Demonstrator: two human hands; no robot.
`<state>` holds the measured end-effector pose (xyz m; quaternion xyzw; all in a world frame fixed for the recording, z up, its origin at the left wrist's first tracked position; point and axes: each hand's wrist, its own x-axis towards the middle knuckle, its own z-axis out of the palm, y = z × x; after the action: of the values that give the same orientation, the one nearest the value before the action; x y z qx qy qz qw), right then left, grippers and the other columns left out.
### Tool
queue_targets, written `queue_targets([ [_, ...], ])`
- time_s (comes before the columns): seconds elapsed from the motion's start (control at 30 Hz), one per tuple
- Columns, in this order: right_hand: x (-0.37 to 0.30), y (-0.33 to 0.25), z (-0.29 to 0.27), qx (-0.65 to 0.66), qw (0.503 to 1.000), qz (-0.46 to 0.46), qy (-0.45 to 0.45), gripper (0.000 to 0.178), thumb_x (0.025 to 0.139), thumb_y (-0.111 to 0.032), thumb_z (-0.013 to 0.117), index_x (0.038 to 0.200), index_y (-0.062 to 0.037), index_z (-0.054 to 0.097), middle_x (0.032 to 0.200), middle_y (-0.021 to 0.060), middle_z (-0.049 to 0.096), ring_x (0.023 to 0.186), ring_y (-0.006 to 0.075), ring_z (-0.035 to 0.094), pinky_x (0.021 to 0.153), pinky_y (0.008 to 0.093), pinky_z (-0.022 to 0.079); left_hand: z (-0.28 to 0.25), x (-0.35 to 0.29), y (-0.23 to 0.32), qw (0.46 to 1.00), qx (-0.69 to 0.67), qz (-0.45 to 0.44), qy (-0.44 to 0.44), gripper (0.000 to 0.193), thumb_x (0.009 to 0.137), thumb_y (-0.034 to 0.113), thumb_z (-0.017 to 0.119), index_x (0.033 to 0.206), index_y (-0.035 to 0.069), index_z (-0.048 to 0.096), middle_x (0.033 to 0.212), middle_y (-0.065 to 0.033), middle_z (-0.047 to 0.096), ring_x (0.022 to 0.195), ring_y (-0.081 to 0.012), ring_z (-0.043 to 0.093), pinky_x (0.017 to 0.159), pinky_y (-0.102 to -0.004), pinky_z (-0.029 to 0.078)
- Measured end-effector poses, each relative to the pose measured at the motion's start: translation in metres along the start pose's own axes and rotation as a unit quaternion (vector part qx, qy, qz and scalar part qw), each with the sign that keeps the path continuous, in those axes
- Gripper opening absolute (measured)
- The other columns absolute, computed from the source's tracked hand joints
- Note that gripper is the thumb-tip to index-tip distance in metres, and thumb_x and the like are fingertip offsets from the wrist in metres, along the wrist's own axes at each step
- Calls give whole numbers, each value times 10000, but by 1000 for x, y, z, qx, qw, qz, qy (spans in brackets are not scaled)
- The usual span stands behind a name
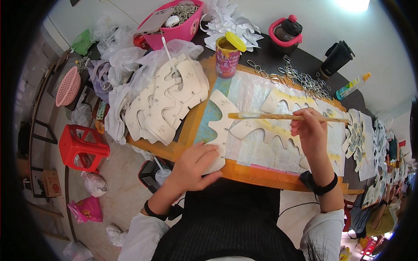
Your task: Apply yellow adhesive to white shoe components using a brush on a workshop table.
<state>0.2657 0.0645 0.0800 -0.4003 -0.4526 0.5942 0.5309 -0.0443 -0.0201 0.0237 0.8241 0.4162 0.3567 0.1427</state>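
My right hand (310, 126) pinches a long, yellow-stained brush (265, 116), held level above the work surface with one end pointing left. My left hand (193, 165) lies with fingers spread on the near part of a pale, curved cutout piece (223, 124) with scalloped and notched edges. Under the brush, more such cutouts (261, 130) with yellow smears rest on a whitish sheet (248, 89). A large pile of plain cutouts (167, 98) is stacked to the left. Behind them stands a pink-purple tub (226, 61) of yellowish stuff, its yellow lid tipped at the rim.
Metal rings (305, 80) lie scattered at the back, near a pink-handled jar (287, 32), a black tumbler (337, 57) and a glue bottle (352, 86). A pink basket (187, 28) holds metal pieces. A red stool (82, 148) stands left on the floor. Other people sit far right.
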Motion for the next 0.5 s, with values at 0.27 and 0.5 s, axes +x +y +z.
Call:
queue_targets([
  [0.27, -5, 9, 33, -162, 986, -38, -30, 226, 965, -121, 520, 925, 72, 630, 733, 112, 651, 632, 138, 653, 567, 237, 548, 12, 7, -19, 997, 72, -5, 21, 254, 735, 107, 736, 961, 30, 648, 1061, -131, 659, 1020, -306, 627, 964, -451, 462],
  [0.5, -10, 8, 41, -209, 973, -101, -1, 222, 962, -101, 513, 891, 72, 633, 690, 104, 648, 565, 124, 637, 534, 228, 537, 12, 6, -17, 998, 67, -6, 21, 227, 731, 109, 741, 928, 38, 653, 1139, -124, 635, 1083, -304, 600, 984, -497, 432],
])
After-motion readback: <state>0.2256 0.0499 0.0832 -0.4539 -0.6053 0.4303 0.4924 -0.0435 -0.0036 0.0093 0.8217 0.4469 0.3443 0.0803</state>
